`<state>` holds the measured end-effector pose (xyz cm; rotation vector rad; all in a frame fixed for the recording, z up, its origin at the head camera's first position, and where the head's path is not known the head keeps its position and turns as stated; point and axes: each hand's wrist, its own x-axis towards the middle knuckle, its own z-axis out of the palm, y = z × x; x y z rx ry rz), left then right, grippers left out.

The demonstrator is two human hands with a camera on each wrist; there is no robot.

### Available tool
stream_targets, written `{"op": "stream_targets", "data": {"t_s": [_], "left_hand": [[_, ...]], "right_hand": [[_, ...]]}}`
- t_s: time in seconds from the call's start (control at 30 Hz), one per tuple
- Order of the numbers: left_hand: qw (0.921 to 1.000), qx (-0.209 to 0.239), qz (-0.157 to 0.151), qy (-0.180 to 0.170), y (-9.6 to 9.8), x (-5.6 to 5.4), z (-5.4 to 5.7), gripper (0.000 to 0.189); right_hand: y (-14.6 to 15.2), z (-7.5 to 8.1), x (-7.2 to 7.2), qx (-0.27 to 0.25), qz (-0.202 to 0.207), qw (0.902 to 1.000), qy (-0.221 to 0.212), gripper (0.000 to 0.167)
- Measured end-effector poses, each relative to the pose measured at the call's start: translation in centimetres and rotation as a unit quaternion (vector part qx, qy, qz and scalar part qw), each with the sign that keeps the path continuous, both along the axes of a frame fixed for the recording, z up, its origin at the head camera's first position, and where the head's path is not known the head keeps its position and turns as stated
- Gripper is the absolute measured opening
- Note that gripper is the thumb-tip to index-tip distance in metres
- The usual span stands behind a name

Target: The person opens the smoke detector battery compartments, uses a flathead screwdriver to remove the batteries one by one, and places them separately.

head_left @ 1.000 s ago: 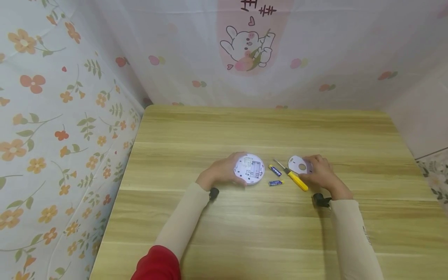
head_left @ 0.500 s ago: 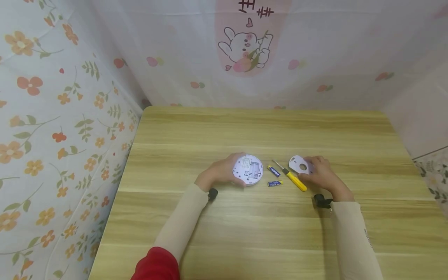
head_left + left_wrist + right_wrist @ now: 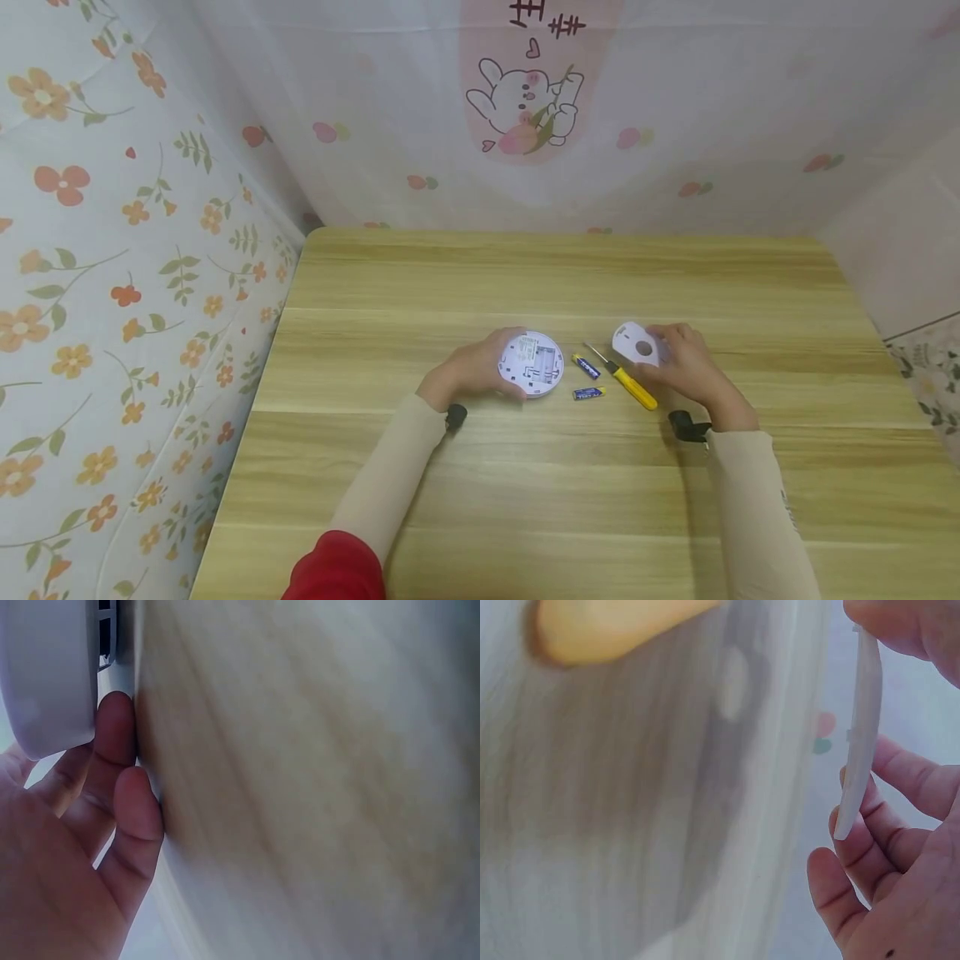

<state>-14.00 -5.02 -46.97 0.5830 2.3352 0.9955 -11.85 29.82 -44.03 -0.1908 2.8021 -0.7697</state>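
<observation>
My left hand (image 3: 477, 367) grips a round white smoke detector (image 3: 517, 353) by its left edge, its back facing up with a bare battery compartment showing. In the left wrist view the detector (image 3: 49, 675) stands just above the fingers, a dark vent along its side. My right hand (image 3: 688, 367) pinches a thin white mounting plate (image 3: 627, 340) with a round hole in it. Seen edge-on in the right wrist view, the plate (image 3: 866, 712) sits between thumb and fingers, raised off the table, its shadow falling on the wood.
Two blue-and-yellow batteries, an upper battery (image 3: 587, 367) and a lower battery (image 3: 588, 393), lie right of the detector. A yellow-handled screwdriver (image 3: 636, 389) lies between them and the right hand. Patterned curtains (image 3: 375, 100) border the wooden table (image 3: 525, 500) at the back and left.
My right hand has shifted the mounting plate slightly up and left and tilted it, so more of its face shows. My left hand and the detector have stayed nearly still.
</observation>
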Motion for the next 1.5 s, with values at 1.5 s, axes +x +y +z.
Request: {"op": "stream_targets", "data": {"t_s": [1.5], "left_hand": [[0.9999, 0.009, -0.012, 0.004, 0.0, -0.1, 0.1, 0.114]], "right_hand": [[-8.1, 3.0, 0.4, -0.008, 0.089, 0.9931, 0.076, 0.066]]}}
